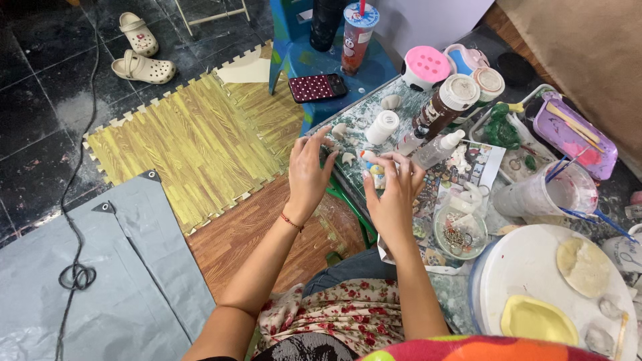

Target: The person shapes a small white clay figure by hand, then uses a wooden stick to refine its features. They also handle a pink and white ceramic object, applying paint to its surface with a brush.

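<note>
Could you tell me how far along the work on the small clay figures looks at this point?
Several small white pieces already lie shaped on the low table. The right hand holds a small painted figure, partly coloured; the left hand hovers open beside it. The white pieces show no colour yet.

Wood-grain foam mats (194, 144), matt grey tarp (107, 294), glossy plastic bottles (382, 127)

Right hand (393, 190) seemingly pinching small figurine (376, 171), left hand (309, 170) beside, cluttered table (401, 107)

Bare forearms, thin red string bracelet (291, 221) on left wrist, rose-print floral garment (348, 314) over lap.
</note>
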